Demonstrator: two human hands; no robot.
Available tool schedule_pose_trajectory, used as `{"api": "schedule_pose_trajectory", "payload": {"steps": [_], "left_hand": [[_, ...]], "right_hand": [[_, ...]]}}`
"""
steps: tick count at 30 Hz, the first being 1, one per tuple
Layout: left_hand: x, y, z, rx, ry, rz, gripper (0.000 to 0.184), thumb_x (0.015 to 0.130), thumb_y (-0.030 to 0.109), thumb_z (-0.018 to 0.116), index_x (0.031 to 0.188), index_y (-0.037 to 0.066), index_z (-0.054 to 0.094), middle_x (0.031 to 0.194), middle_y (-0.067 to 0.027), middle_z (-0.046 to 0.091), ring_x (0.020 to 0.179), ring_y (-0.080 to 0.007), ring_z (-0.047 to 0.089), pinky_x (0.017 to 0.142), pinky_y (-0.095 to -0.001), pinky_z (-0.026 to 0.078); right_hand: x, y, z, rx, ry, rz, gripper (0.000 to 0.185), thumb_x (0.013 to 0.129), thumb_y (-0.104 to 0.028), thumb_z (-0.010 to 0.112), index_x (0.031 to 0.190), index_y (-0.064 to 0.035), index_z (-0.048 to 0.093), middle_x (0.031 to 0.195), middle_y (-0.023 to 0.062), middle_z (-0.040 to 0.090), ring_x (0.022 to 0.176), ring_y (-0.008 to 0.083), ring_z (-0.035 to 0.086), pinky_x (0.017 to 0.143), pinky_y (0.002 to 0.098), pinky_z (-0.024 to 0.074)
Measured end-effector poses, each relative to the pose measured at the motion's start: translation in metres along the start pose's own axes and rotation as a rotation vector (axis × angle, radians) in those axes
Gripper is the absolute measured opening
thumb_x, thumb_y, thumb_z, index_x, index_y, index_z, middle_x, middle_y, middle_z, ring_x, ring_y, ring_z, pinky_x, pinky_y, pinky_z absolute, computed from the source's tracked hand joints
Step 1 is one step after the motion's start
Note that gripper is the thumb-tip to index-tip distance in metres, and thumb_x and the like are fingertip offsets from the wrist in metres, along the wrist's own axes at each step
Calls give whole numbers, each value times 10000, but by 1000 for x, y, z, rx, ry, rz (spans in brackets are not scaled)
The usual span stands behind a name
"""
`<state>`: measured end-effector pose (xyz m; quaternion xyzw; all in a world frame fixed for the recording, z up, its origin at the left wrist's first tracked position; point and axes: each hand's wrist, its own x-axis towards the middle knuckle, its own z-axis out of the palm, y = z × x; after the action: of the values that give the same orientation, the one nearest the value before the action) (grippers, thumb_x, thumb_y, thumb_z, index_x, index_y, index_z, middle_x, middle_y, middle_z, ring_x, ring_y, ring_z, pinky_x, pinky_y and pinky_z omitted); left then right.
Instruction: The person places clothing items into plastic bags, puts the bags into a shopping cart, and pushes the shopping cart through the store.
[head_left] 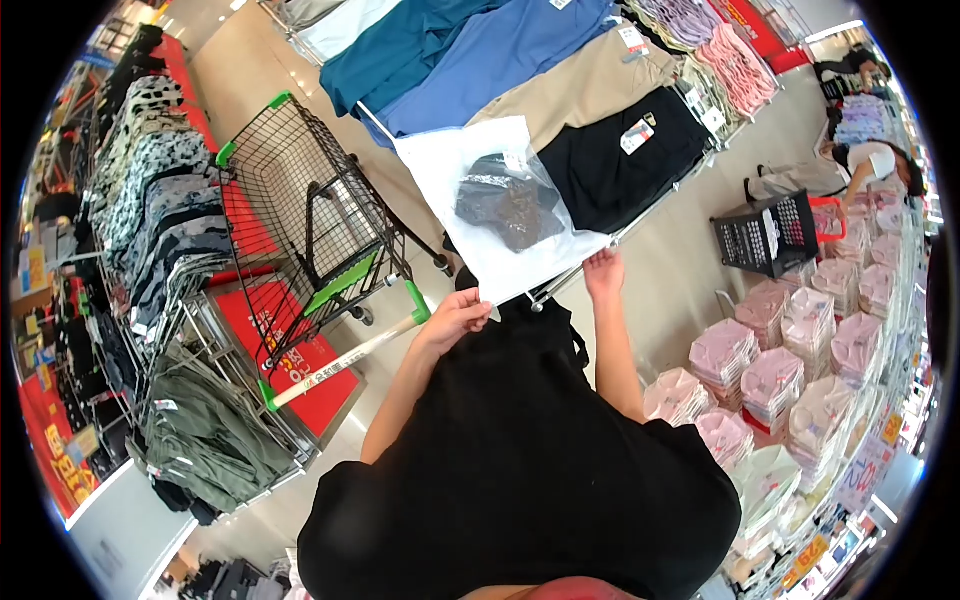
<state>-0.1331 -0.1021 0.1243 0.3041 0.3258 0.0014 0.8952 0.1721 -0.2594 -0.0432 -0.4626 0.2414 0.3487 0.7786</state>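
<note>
A white and clear plastic bag (pixel 515 265) is stretched out in front of me, above the edge of a clothes display. Something dark, perhaps a folded garment (pixel 500 205), shows through its clear part. My left hand (pixel 462 318) pinches the bag's near left corner between thumb and fingers. At the near right corner, my right hand (pixel 603 272) has its fingers closed on the bag's edge. Black trousers (pixel 610 190) with a white tag lie just beyond the bag, beside beige trousers (pixel 570 85) and blue trousers (pixel 470 80).
A shopping cart (pixel 345 362) with a green-ended handle stands at my left, near racks of hanging camouflage clothes (pixel 160 200). Stacks of packaged pink shirts (pixel 725 350) fill the right side. Farther right, a person (pixel 870 165) bends over by a black basket (pixel 765 235).
</note>
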Motion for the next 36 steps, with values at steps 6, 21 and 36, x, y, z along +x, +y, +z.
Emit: {"api": "schedule_pose_trajectory", "payload": {"steps": [6, 21, 36], "left_hand": [[10, 9, 43, -41, -9, 68, 97, 926, 157, 625, 962, 71, 603, 779, 28, 563, 675, -57, 497, 610, -205, 393], [-93, 27, 75, 699, -21, -14, 140, 935, 163, 591, 876, 40, 563, 716, 19, 534, 675, -75, 501, 637, -256, 428], [-280, 9, -105, 764, 371, 72, 142, 909, 134, 608, 986, 15, 594, 753, -31, 552, 718, -119, 506, 679, -283, 444]], "right_hand": [[-53, 54, 40, 274, -724, 613, 479, 973, -395, 477, 1295, -42, 511, 1313, 125, 565, 1235, 287, 507, 1070, 437, 384], [-33, 79, 20, -17, -687, 1021, 491, 965, -408, 490, 1277, -30, 519, 1278, 143, 580, 1194, 293, 530, 1035, 422, 408], [-118, 148, 48, -353, -570, 936, 504, 958, -421, 504, 1259, -18, 527, 1243, 160, 595, 1152, 298, 553, 1000, 407, 431]]}}
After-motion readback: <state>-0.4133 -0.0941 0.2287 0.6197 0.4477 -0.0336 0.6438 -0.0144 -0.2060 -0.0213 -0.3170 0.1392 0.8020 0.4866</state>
